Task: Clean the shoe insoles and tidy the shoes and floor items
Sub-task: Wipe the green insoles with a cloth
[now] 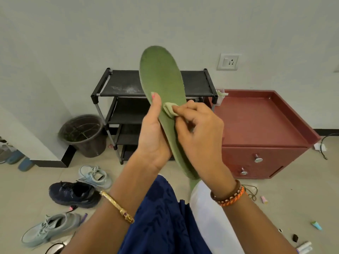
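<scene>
Clearly, only the cleaning part of the task is under way, and the tidying has not been started. A green insole [162,92] is held up in front of the shoe rack [126,85], gripped along its near edge by the left hand [153,142], whose thumb is laid up the insole's side and whose fingers are curled behind it. A small pale cloth [169,111] is pinched between the fingertips of the right hand [199,132] and pressed against the middle of the insole's upper face. How much of that face has been wiped cannot be told, since no marks or damp patches can be made out. On the floor to the left, a dark shoe [73,194] and two pale grey-blue shoes [94,176] are scattered, well apart from the rack, whose shelves carry no shoes as far as can be seen. Small items, among them a teal tube [316,225], are strewn over the floor to the right, near the red cabinet [256,125]. By this judgement, the remaining insoles, the shoes and the floor items are all left to be dealt with.
</scene>
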